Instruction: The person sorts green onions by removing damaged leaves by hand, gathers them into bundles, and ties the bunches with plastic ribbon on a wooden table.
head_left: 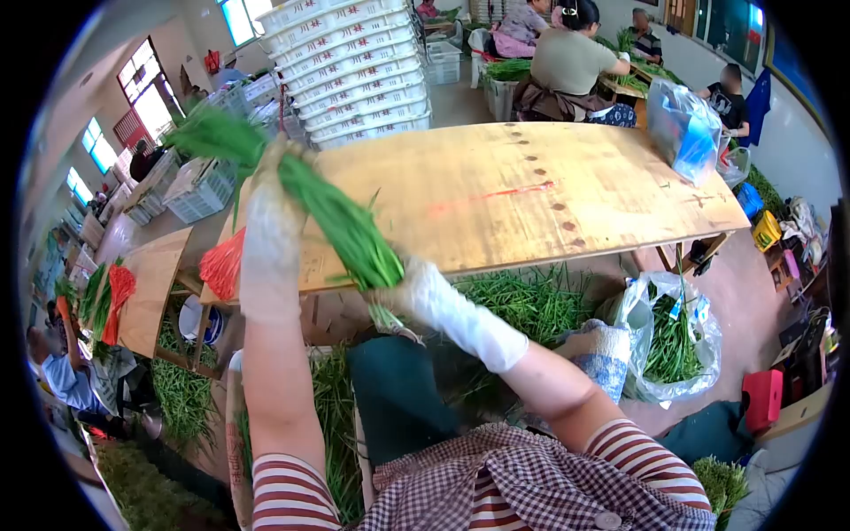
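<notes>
A long bundle of green stalks (332,212) is held up at a slant above the left part of the wooden table (443,186). My left hand (279,168), gloved and blurred by motion, grips the bundle's upper part, with blurred leafy ends sticking out beyond it. Around the lower end closes my right hand (412,288), also in a white glove, and pale stalk ends hang below it. Red ties (223,265) lie at the table's left edge beside my left forearm. A single red strip (505,193) rests on the tabletop.
Stacked white crates (354,80) stand behind the table. A plastic bag (682,133) sits at its right end. Loose greens (522,301) and a clear bag of greens (673,341) are below the front edge. Several people work at other tables, one at the far left.
</notes>
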Motion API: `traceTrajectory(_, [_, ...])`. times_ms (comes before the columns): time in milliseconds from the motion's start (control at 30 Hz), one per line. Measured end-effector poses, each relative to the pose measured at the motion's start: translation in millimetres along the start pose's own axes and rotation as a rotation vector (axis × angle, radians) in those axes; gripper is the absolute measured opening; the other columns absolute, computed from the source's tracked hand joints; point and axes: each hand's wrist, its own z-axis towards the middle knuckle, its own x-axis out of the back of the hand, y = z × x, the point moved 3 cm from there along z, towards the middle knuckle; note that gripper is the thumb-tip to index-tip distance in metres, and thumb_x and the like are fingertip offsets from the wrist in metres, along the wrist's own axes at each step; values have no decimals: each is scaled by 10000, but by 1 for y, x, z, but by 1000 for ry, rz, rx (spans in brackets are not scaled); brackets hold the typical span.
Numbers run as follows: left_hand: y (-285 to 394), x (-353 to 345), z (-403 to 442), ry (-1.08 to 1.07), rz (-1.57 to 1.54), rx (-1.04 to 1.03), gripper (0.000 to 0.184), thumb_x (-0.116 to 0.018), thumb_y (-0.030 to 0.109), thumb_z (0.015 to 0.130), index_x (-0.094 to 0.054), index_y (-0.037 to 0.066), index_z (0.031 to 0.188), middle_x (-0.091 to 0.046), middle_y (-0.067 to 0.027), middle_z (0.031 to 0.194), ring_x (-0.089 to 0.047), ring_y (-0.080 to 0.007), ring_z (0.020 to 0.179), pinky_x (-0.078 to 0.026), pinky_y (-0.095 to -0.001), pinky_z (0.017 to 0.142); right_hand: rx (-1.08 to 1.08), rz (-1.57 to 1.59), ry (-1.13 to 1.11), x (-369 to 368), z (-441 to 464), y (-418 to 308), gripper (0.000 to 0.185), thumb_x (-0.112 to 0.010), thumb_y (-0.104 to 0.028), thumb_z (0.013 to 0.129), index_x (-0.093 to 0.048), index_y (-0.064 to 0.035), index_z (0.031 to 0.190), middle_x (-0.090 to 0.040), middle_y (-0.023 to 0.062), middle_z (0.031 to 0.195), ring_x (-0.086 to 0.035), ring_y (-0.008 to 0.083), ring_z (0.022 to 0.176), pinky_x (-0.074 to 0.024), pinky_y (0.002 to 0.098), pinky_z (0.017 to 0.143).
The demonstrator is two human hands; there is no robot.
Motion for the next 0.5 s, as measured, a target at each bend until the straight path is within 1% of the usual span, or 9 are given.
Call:
traceTrajectory(133, [-57, 28, 73, -62, 240, -1, 424, -632, 416, 863, -524, 96, 1119, -592, -55, 969, -591, -204, 859, -498, -369, 753, -86, 95, -266, 27, 69, 22, 776, -757, -422, 707, -487, 7, 1295, -640, 251, 1071, -639, 312, 1004, -496, 364, 869])
traceTrajectory(167, [-73, 45, 73, -41, 342, 19, 570, -619, 468, 850, -473, 72, 1232, -573, -89, 1103, -582, -221, 972, -468, -367, 844, -197, -308, -185, 46, 71, 25, 649, -725, -459, 755, -578, -5, 1196, -646, 202, 1107, -617, 314, 1022, -475, 384, 889])
traceTrajectory(200, [-78, 59, 64, 3, 421, 1, 646, -616, 482, 844, -438, 58, 1297, -551, -108, 1183, -569, -230, 1045, -442, -358, 901, -163, -614, -119, 64, 74, 30, 751, -701, -560, 728, -558, 10, 1196, -666, 226, 999, -653, 333, 934, -504, 372, 842])
traceTrajectory(233, [-83, 72, 55, 49, 500, -13, 723, -613, 497, 838, -403, 44, 1361, -530, -127, 1264, -555, -239, 1118, -416, -349, 958, -178, -687, 106, 83, 64, 18, 652, -686, -508, 767, -570, -6, 1168, -681, 188, 941, -656, 357, 887, -514, 398, 818])
traceTrajectory(333, [-90, 117, 9, 191, 620, -95, 686, -632, 413, 848, -395, 37, 1370, -501, -135, 1287, -531, -234, 1158, -386, -315, 986, 358, -781, 449, 144, 64, 50, 454, -618, -353, 849, -565, -81, 1209, -668, 171, 998, -625, 354, 966, -507, 436, 824])
traceTrajectory(367, [-94, 132, -2, 204, 613, -97, 633, -636, 373, 854, -425, 39, 1348, -520, -132, 1258, -545, -229, 1131, -402, -310, 968, 27, -864, 296, 166, 72, 81, 463, -579, -332, 905, -503, -176, 1335, -627, 142, 1168, -604, 299, 1064, -475, 360, 925])
traceTrajectory(433, [-95, 150, -26, 200, 719, -92, 539, -641, 331, 856, -488, 37, 1282, -564, -123, 1193, -562, -219, 1070, -424, -316, 940, -66, -1265, 322, 198, 61, 103, 420, -499, -423, 929, -549, -190, 1275, -612, 111, 1185, -525, 336, 1164, -411, 498, 969])
traceTrajectory(467, [-92, 154, -36, 183, 829, -89, 499, -641, 327, 852, -523, 33, 1237, -588, -118, 1157, -566, -215, 1036, -430, -327, 930, -321, -1326, 271, 219, 67, 110, 443, -498, -451, 922, -552, -180, 1269, -600, 99, 1210, -487, 349, 1198, -359, 555, 994])
traceTrajectory(500, [-92, 158, -44, 167, 937, -85, 461, -642, 324, 848, -558, 30, 1192, -612, -113, 1121, -570, -211, 1002, -436, -338, 919, -478, -1422, 265, 226, 71, 98, 485, -536, -462, 902, -542, -151, 1274, -596, 124, 1215, -546, 346, 1121, -431, 495, 947])
